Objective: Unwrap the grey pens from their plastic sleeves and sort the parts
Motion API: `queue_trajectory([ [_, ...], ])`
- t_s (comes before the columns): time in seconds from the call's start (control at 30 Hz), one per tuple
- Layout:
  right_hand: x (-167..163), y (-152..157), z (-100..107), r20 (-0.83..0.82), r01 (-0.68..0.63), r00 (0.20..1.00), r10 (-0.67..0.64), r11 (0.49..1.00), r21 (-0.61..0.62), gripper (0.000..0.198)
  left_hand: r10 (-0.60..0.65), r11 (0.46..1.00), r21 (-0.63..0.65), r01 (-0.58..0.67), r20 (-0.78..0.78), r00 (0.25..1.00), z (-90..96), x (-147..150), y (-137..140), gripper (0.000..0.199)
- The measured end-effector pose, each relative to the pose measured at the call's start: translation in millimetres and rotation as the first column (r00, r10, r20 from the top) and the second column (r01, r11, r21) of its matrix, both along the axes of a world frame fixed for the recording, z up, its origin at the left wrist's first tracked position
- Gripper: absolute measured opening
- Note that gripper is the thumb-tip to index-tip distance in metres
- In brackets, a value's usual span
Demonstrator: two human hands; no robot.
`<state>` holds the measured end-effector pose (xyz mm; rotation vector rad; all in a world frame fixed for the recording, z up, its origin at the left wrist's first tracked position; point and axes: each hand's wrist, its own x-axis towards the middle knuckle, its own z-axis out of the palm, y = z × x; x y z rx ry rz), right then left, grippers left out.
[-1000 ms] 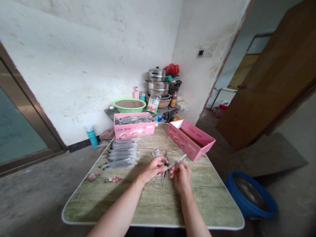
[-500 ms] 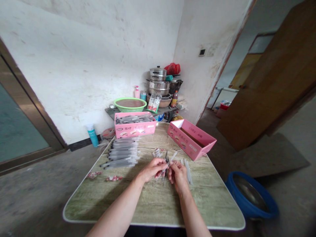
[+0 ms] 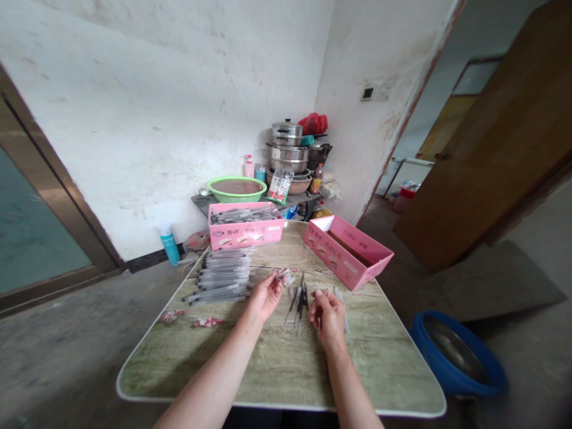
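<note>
My left hand point(image 3: 267, 296) has its fingertips closed together at a small heap of pale pieces point(image 3: 286, 276); whether it grips one is too small to tell. My right hand point(image 3: 329, 314) is curled closed beside some whitish translucent tubes point(image 3: 342, 302), and what lies in its fingers is hidden. Between my hands, several thin dark sticks like pen refills point(image 3: 300, 304) lie on the table. To the left is a stack of translucent, dark-tipped pens point(image 3: 223, 277). A pink box point(image 3: 245, 233) behind them is full of similar pens.
An open pink box point(image 3: 348, 253) sits at the table's point(image 3: 268, 369) far right. Behind the table, a green basin point(image 3: 236, 189) and stacked pots point(image 3: 287, 152) occupy a low stand. A blue tub point(image 3: 456, 357) is on the floor at right.
My hands were together over the refills, with a thin translucent tube between them. They have parted: the left went up and left to the small pieces, the right slightly right.
</note>
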<state>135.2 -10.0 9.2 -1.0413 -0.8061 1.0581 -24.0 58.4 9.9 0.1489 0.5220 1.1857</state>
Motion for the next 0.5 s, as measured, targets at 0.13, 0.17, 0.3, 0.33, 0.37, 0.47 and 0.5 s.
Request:
queue_trajectory([
  [0.13, 7, 2, -1, -0.031, 0.127, 0.991, -0.127, 0.992, 0.006, 0.031, 0.001, 1.0, -0.014, -0.001, 0.031, 1.0, 0.3, 0, -1, 0.024],
  [0.17, 9, 3, -2, -0.042, 0.169, 0.985, -0.169, 0.985, 0.009, 0.031, 0.003, 1.0, -0.008, -0.003, 0.036, 0.999, 0.1, 0, -1, 0.024],
  [0.3, 19, 5, -7, -0.037, 0.399, 0.917, -0.398, 0.917, 0.018, 0.03, 0.004, 1.0, 0.009, -0.004, 0.033, 0.999, -0.8, 0, -1, 0.023],
  [0.33, 22, 5, -8, 0.01, 0.454, 0.891, -0.454, 0.891, 0.022, 0.03, 0.004, 1.0, 0.013, -0.005, 0.02, 1.0, -0.9, 0, 0, 0.022],
  [0.37, 25, 5, -9, 0.092, 0.496, 0.863, -0.497, 0.868, 0.031, 0.031, 0.009, 1.0, 0.018, -0.009, 0.001, 1.0, -1.1, 0, 0, 0.021],
  [0.47, 30, 2, -11, 0.511, 0.532, 0.702, -0.496, 0.842, 0.086, 0.035, 0.046, 0.998, 0.054, -0.042, -0.072, 0.996, -2.5, 1, 0, 0.016],
  [0.5, 30, 1, -10, 0.666, 0.52, 0.604, -0.438, 0.85, 0.087, 0.036, 0.058, 0.996, 0.071, -0.051, -0.091, 0.994, -3.2, 2, 1, 0.014],
])
